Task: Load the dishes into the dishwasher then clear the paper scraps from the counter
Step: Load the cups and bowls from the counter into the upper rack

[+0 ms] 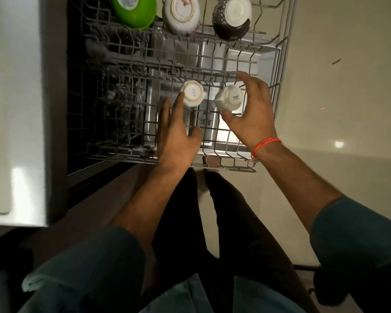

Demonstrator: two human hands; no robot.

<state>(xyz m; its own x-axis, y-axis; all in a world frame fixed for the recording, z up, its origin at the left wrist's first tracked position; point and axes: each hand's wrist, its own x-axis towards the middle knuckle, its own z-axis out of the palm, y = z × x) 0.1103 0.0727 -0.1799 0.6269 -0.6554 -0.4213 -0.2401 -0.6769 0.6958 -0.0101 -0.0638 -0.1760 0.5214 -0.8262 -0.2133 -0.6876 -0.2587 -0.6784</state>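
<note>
Your left hand (178, 129) reaches into the pulled-out grey wire dishwasher rack (278, 71), fingers straight and together, their tips touching the near-left side of a small white ceramic cup (192, 94) that stands upside down on the rack, its ringed base facing you. Your thumb lies spread to the right over the wires and grips nothing.

Your right hand (251, 114), with an orange thread band (265, 144) at the wrist, curves round a second white ceramic cup (229, 97) just to the right of the first. The thumb sits at the cup's near edge and the fingers arch over its far and right sides. The cup is tilted, base toward you, handle or lip pointing left. Whether the fingers actually press on it or stand just off it, you cannot tell from this view.

The two cups stand apart, side by side, in the middle of the rack. Along the far edge three bowls sit upside down in a row: a bright green plastic bowl (133, 11) on the left, a white ceramic bowl (182, 13) in the centre, and a dark patterned bowl with a white base (233, 16) on the right.
</note>
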